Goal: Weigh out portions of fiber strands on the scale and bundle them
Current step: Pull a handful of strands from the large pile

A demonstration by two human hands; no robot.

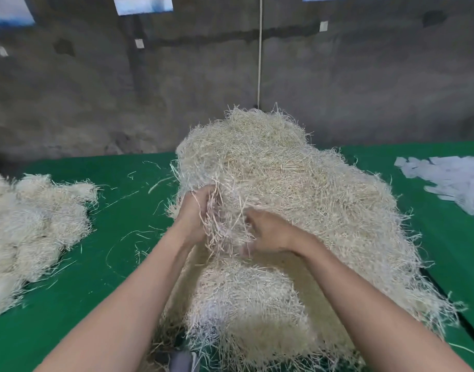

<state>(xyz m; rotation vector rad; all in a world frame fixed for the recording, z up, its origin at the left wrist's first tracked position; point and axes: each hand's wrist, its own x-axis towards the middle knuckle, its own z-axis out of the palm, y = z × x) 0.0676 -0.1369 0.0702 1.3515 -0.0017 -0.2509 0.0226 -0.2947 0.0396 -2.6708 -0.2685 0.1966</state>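
Both hands are buried in the big fiber strand pile, mid-table. Grip: left hand curled round a tuft of strands, palm turned toward the right hand, whose fingers are hooked into the same tuft from the other side. The tuft sits between the two hands, tangled into the pile. The pile rises beyond and to the right of the hands and runs under both forearms. Well left of the left hand: a second, flatter heap on the green table, with loose strands scattered between. Far right of the right hand: white paper slips.
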